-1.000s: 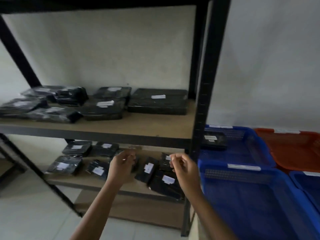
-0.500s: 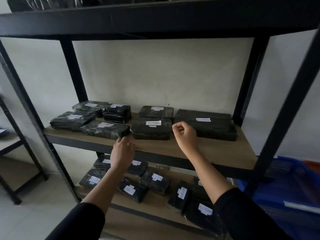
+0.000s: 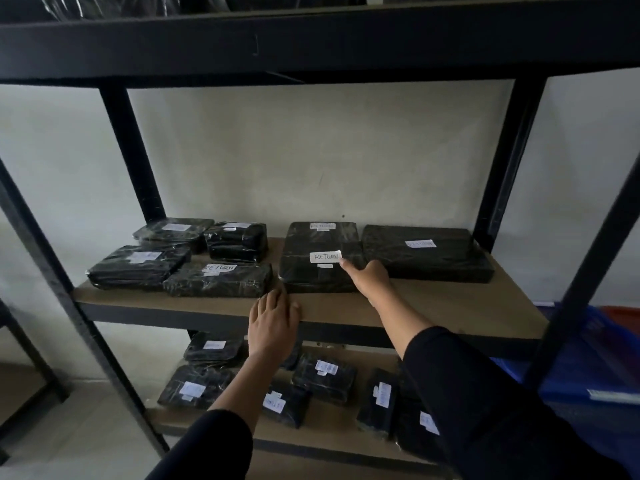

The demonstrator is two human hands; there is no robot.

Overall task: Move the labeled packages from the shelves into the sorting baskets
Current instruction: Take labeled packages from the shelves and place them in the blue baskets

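Fingers of the right hand point(image 3: 369, 277) reach onto the middle shelf point(image 3: 450, 306), one fingertip stretched out and touching the edge of the white "RETURN" label point(image 3: 325, 257) on the black wrapped package point(image 3: 318, 271) at the centre; the rest of that hand lies against the package's right front corner, not gripping it. Left hand point(image 3: 273, 322) rests flat on the shelf's front edge, fingers loosely spread, just below and left of the same package. Blue basket point(image 3: 595, 362) sits low on the right.
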